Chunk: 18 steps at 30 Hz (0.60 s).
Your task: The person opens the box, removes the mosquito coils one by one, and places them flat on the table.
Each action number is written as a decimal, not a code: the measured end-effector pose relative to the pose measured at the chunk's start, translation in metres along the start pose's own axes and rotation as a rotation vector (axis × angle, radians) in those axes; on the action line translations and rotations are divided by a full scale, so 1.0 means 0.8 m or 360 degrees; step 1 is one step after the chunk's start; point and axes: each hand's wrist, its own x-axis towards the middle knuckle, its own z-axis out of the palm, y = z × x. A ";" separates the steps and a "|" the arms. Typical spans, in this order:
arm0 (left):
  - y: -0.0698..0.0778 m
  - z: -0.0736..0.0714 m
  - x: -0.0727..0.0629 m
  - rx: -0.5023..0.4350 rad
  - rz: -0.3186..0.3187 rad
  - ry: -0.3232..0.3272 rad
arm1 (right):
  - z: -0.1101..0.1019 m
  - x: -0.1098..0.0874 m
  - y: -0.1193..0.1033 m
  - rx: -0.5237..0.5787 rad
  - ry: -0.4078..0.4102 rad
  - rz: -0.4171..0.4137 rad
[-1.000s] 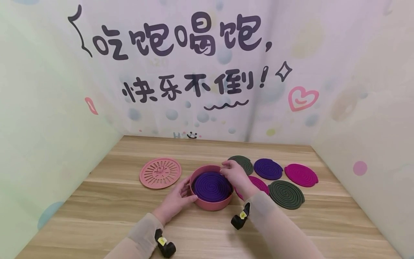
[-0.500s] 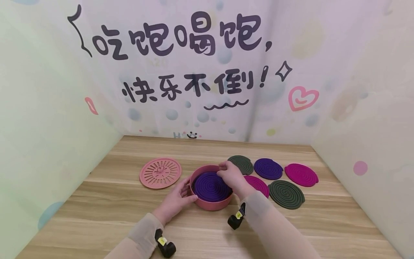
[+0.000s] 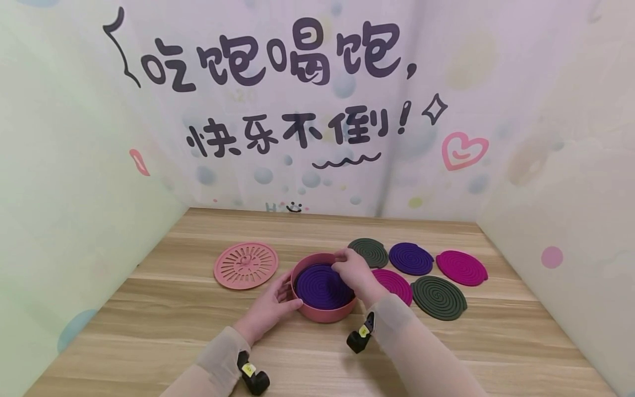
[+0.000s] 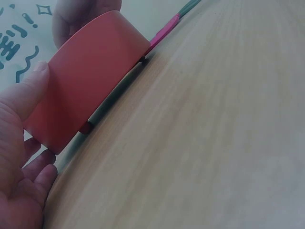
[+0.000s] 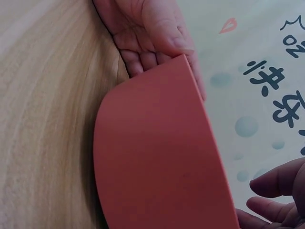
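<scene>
A round pink box (image 3: 327, 314) stands on the table with a dark purple spiral coaster (image 3: 324, 286) lying inside it. My left hand (image 3: 268, 309) grips the box's left side, thumb at the front wall and fingers farther back; the left wrist view shows the thumb against the outer wall (image 4: 90, 71). Over the right part of the rim, my right hand (image 3: 358, 271) bends its relaxed fingers towards the inside. In the right wrist view its thumb and fingers (image 5: 279, 183) appear beyond the rim. Whether they touch the coaster is hidden.
A pink slotted disc (image 3: 246, 266) lies to the left. On the right are several spiral coasters: green (image 3: 369, 253), purple (image 3: 411, 258), magenta (image 3: 462, 268), another green (image 3: 439, 298) and another magenta (image 3: 394, 285), partly behind the right hand. A printed cloth wall (image 3: 317, 187) stands behind.
My right hand has shifted slightly left along the rim. The purple coaster sits a little lower and farther left in the box. My left hand has stayed in place.
</scene>
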 end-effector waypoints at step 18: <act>0.000 0.000 0.000 -0.0001 0.0005 0.0004 | 0.001 0.000 0.004 0.0133 0.0053 0.0024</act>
